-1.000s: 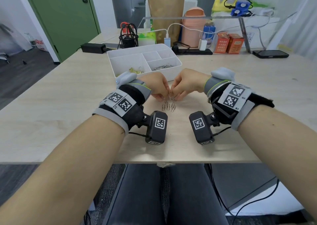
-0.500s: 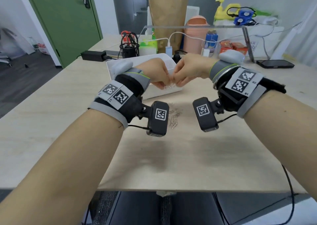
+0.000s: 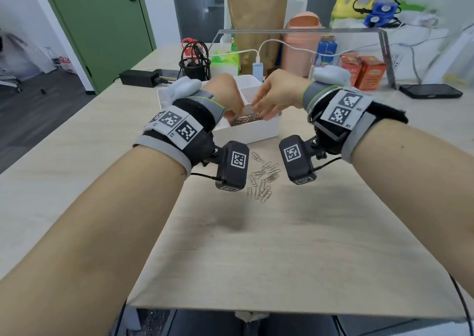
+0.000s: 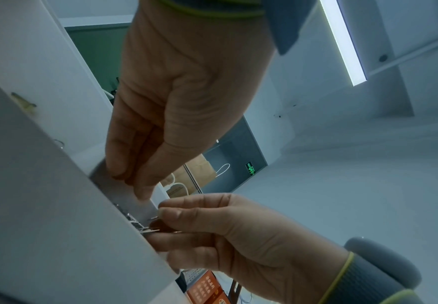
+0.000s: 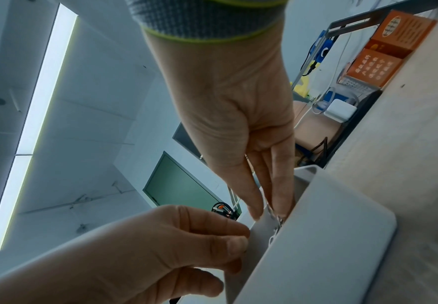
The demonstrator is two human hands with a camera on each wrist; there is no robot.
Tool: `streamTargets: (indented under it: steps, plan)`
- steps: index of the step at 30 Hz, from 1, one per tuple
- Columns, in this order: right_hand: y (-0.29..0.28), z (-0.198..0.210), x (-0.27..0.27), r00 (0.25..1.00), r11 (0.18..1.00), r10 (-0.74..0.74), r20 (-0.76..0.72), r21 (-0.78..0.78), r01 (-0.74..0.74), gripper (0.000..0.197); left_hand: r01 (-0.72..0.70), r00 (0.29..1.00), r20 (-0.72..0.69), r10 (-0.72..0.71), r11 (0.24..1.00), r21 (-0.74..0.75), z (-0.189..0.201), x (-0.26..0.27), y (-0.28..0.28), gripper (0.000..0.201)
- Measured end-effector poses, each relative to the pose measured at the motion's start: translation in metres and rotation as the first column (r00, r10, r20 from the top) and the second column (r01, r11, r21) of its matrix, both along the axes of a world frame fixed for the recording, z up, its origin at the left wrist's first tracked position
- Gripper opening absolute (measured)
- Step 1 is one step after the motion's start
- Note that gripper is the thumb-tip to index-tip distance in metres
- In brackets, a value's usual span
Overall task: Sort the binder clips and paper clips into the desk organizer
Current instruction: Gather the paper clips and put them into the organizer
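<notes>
Both hands hang over the white plastic organizer [image 3: 246,130], a smooth-walled box standing toward the table's [image 3: 295,246] far edge. The left hand [image 3: 225,94] points down, fingers straight and together, tips at a thin divider. The right hand [image 3: 277,94] reaches in with relaxed, spread fingers above a heap of silver wire paper clips [image 3: 245,118] in the front compartment. Loose paper clips [image 3: 264,179] lie scattered on pale woodgrain, nearer the table's front edge.
</notes>
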State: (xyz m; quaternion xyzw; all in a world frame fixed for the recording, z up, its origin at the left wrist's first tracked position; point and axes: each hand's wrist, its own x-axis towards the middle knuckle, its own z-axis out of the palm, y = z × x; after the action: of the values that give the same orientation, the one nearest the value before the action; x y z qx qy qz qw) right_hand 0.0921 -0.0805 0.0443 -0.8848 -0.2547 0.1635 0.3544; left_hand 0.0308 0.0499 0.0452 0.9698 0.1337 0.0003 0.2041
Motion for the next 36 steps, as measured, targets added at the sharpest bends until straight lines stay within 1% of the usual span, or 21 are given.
streamTargets:
  steps: [2, 5, 8, 11, 13, 14, 17, 20, 22, 24, 27, 29, 30, 33, 34, 36]
  plan:
    - [-0.004, 0.0, 0.0, 1.0, 1.0, -0.008, 0.008, 0.0, 0.007, 0.015, 0.003, 1.0, 0.002, -0.003, 1.0, 0.015, -0.001, -0.003, -0.001, 0.029]
    - [-0.01, 0.001, -0.004, 0.998, 1.0, 0.001, 0.064, -0.028, 0.001, 0.017, 0.02, 0.997, 0.08, -0.017, 0.999, -0.033, -0.002, -0.009, -0.005, 0.026]
    - [-0.013, 0.0, -0.009, 0.988, 0.998, 0.026, 0.15, -0.06, -0.017, 0.02, 0.039, 0.99, 0.136, -0.029, 0.996, -0.077, -0.006, -0.015, -0.006, 0.021]
    - [-0.019, -0.003, -0.021, 0.97, 0.999, 0.032, 0.24, -0.043, -0.022, 0.019, 0.073, 0.989, 0.137, -0.056, 0.99, -0.123, -0.009, -0.024, -0.008, 0.012]
    - [-0.025, -0.01, -0.033, 0.973, 0.995, 0.076, 0.22, -0.074, -0.061, 0.019, 0.103, 0.992, 0.088, -0.091, 0.983, -0.149, -0.014, -0.033, -0.01, 0.008]
    - [-0.027, -0.015, -0.038, 0.974, 0.988, 0.115, 0.197, -0.121, -0.092, 0.02, 0.111, 0.993, 0.056, -0.103, 0.98, -0.167, -0.017, -0.036, -0.011, 0.008]
    - [-0.031, -0.03, -0.053, 0.959, 0.925, 0.244, 0.143, -0.332, -0.185, 0.03, 0.142, 0.986, -0.062, -0.155, 0.973, -0.182, -0.027, -0.046, -0.013, 0.012]
    - [-0.03, -0.036, -0.066, 0.945, 0.852, 0.306, 0.113, -0.476, -0.219, 0.04, 0.164, 0.941, -0.264, -0.213, 0.967, -0.194, -0.034, -0.061, -0.018, 0.013]
    - [-0.031, -0.037, -0.07, 0.941, 0.825, 0.325, 0.089, -0.514, -0.236, 0.04, 0.183, 0.896, -0.377, -0.236, 0.968, -0.172, -0.039, -0.07, -0.022, 0.02]
    - [-0.034, -0.038, -0.07, 0.94, 0.828, 0.333, 0.077, -0.501, -0.253, 0.035, 0.197, 0.864, -0.444, -0.237, 0.971, -0.134, -0.044, -0.077, -0.024, 0.031]
    - [-0.047, -0.035, -0.074, 0.947, 0.856, 0.32, 0.014, -0.434, -0.282, 0.03, 0.207, 0.842, -0.493, -0.219, 0.975, -0.081, -0.045, -0.081, -0.028, 0.047]
    - [-0.054, -0.034, -0.08, 0.941, 0.858, 0.337, -0.021, -0.404, -0.316, 0.03, 0.228, 0.827, -0.514, -0.229, 0.971, -0.067, -0.045, -0.082, -0.031, 0.058]
    - [-0.057, -0.034, -0.081, 0.94, 0.863, 0.341, -0.025, -0.389, -0.323, 0.03, 0.229, 0.831, -0.506, -0.233, 0.971, -0.071, -0.045, -0.082, -0.033, 0.058]
    - [-0.06, -0.035, -0.083, 0.953, 0.91, 0.302, -0.007, -0.297, -0.29, 0.035, 0.204, 0.867, -0.436, -0.241, 0.97, -0.129, -0.046, -0.081, -0.041, 0.043]
    - [-0.062, -0.036, -0.083, 0.96, 0.921, 0.278, 0.017, -0.288, -0.262, 0.037, 0.197, 0.877, -0.417, -0.241, 0.969, -0.146, -0.046, -0.082, -0.044, 0.038]
    - [-0.064, -0.037, -0.083, 0.971, 0.924, 0.235, 0.046, -0.322, -0.208, 0.046, 0.172, 0.899, -0.374, -0.226, 0.97, -0.172, -0.046, -0.083, -0.046, 0.027]
